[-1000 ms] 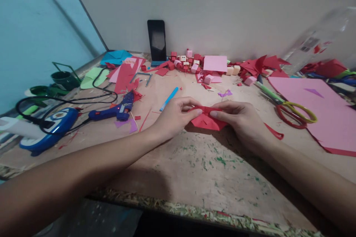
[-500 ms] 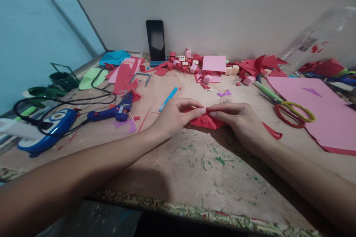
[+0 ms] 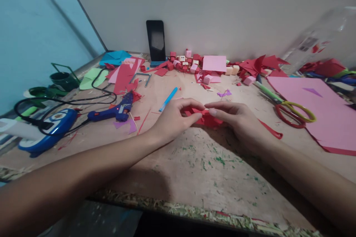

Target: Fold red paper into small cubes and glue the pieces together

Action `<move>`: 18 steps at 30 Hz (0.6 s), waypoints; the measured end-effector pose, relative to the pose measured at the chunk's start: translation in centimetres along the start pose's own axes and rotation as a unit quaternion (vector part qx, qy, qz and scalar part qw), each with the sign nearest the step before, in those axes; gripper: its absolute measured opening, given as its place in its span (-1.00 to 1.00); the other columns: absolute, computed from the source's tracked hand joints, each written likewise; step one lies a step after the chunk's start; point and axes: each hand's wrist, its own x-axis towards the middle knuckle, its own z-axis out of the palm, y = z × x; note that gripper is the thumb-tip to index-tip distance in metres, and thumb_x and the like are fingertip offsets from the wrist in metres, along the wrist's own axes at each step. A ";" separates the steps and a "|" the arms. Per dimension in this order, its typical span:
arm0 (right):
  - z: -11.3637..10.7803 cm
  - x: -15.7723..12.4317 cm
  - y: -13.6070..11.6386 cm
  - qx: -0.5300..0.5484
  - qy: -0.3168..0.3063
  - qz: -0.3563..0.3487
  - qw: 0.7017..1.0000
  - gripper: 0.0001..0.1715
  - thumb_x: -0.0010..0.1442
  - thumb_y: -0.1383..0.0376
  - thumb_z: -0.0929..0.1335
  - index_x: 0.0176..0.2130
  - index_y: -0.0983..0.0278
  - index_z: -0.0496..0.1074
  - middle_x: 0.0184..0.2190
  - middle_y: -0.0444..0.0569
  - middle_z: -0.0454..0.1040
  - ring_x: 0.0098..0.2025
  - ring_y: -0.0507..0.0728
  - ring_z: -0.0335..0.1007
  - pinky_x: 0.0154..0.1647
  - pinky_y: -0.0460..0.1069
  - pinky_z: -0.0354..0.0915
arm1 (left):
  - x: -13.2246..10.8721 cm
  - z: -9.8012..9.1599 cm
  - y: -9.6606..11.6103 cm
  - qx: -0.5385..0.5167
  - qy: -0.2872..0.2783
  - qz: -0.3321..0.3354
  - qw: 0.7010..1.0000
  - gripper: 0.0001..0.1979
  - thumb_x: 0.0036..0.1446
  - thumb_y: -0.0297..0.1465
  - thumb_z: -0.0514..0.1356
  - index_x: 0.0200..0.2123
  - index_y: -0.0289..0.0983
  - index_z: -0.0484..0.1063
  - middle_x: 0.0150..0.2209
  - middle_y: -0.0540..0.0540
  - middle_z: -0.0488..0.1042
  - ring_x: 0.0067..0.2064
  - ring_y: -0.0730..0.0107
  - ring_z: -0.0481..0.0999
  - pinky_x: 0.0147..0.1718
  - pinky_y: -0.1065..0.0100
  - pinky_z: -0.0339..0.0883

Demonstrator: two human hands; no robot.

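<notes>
At the far left a blue-and-white device lay on the tabletop, a black cable looping over it, with a green cup behind. Next came light-green paper, then blue paper near the back, and the blue glue gun on its side, a purple scrap just beside it. Red strips of paper lay behind the gun. Farther right, a phone stood upright in a blue stand near the rear wall, and a blue pen lay slantwise just beyond the left hand. That hand's thumb and fingers were clamped on the left part of the folded paper, a red piece held low between both hands near the middle of the tabletop; its far side was partly hidden. Behind it, red, pink and cream cubes were heaped along the back. The right hand gripped the paper's right part between thumb and fingers, its fingertips close to the left hand's. Right of that hand lay a narrow red scrap, then the scissors, partly over a large pink sheet, and a clear bottle leaned at the back.
</notes>
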 end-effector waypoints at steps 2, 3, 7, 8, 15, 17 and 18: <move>0.0 0.1 0.1 -0.016 0.000 -0.003 1.000 -0.72 0.07 0.11 0.60 -0.27 0.24 0.72 -0.28 -0.01 0.71 -0.26 0.15 0.55 -0.18 0.03 0.39 | -0.1 0.1 0.0 0.016 0.001 0.011 1.000 -0.80 0.17 -0.48 0.30 -0.14 -0.28 0.65 -0.12 -0.12 0.68 -0.18 0.36 0.61 -0.18 0.37 0.46; 0.0 0.1 0.1 -0.022 0.003 -0.002 1.000 -0.74 0.05 0.12 0.60 -0.32 0.25 0.71 -0.34 -0.02 0.69 -0.32 0.13 0.52 -0.22 0.02 0.38 | 0.0 0.1 0.0 0.021 0.002 0.010 1.000 -0.77 0.15 -0.49 0.31 -0.11 -0.28 0.65 -0.10 -0.13 0.68 -0.19 0.36 0.60 -0.18 0.37 0.46; 0.1 0.0 -0.1 -0.023 0.016 0.005 1.000 -0.75 0.00 0.13 0.60 -0.38 0.26 0.69 -0.43 -0.05 0.63 -0.41 0.09 0.44 -0.33 0.00 0.33 | 0.1 0.0 0.0 0.003 -0.005 -0.013 1.000 -0.78 0.15 -0.39 0.37 -0.13 -0.31 0.64 -0.12 -0.15 0.67 -0.23 0.37 0.57 -0.23 0.36 0.43; 0.1 -0.1 -0.2 -0.025 0.017 0.005 1.000 -0.75 -0.01 0.13 0.60 -0.39 0.26 0.68 -0.44 -0.05 0.62 -0.42 0.09 0.43 -0.35 0.00 0.32 | 0.1 0.0 0.1 -0.006 -0.009 -0.020 1.000 -0.80 0.17 -0.35 0.37 -0.17 -0.32 0.64 -0.15 -0.15 0.67 -0.25 0.37 0.56 -0.25 0.36 0.41; 0.3 -0.1 -0.8 -0.062 0.014 0.006 0.998 -0.71 -0.01 0.09 0.58 -0.45 0.26 0.63 -0.49 -0.06 0.56 -0.48 0.07 0.35 -0.45 -0.02 0.24 | 0.3 -0.2 0.1 0.002 0.011 -0.028 1.000 -0.82 0.23 -0.33 0.31 -0.38 -0.28 0.62 -0.34 -0.04 0.62 -0.30 0.39 0.51 -0.22 0.35 0.38; 0.3 -0.1 -0.9 -0.062 0.012 0.010 0.998 -0.70 -0.03 0.08 0.59 -0.46 0.26 0.62 -0.50 -0.07 0.55 -0.50 0.06 0.32 -0.47 -0.02 0.20 | 0.3 -0.3 0.1 -0.009 0.016 -0.034 0.999 -0.80 0.23 -0.31 0.31 -0.41 -0.27 0.61 -0.39 -0.02 0.59 -0.34 0.41 0.46 -0.26 0.35 0.35; 0.3 -0.1 -0.8 -0.058 0.013 0.012 0.998 -0.70 -0.04 0.09 0.59 -0.47 0.26 0.62 -0.51 -0.07 0.55 -0.50 0.05 0.32 -0.48 -0.02 0.19 | 0.3 -0.3 0.0 -0.022 0.018 -0.044 0.999 -0.78 0.22 -0.29 0.31 -0.43 -0.27 0.60 -0.42 -0.01 0.56 -0.37 0.43 0.43 -0.29 0.35 0.33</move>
